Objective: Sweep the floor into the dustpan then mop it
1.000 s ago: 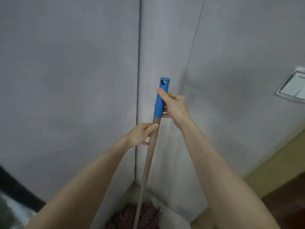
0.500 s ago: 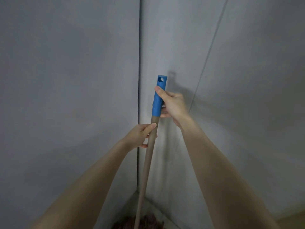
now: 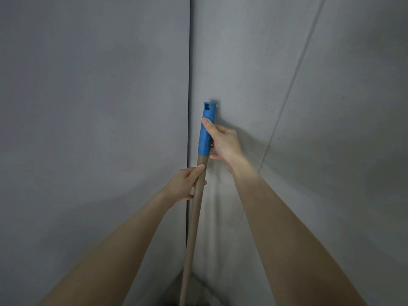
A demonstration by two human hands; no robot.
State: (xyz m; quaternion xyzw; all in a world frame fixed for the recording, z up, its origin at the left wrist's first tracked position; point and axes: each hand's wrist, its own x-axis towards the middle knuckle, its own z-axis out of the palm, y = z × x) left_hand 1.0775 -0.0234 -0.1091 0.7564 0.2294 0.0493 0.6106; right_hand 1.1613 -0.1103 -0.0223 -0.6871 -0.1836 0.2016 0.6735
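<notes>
The mop (image 3: 194, 217) stands almost upright in front of me, its tan shaft running down into the corner (image 3: 189, 85) where two grey walls meet. My right hand (image 3: 223, 144) is wrapped round the blue grip (image 3: 206, 133) at the top, thumb laid along it. My left hand (image 3: 183, 184) grasps the bare shaft just below, fingers curled round it. The top of the grip sits close to the right-hand wall; I cannot tell whether it touches.

The mop head is cut off at the bottom edge, so I can only guess that it rests on the small wedge of floor (image 3: 199, 291) in the corner. No broom or dustpan is in view, so I take this to be the mopping step, with the corner being worked.

Next I would tilt the shaft towards me and draw the head out along the wall. Both hands need to hold firm so the top does not scrape the wall.
</notes>
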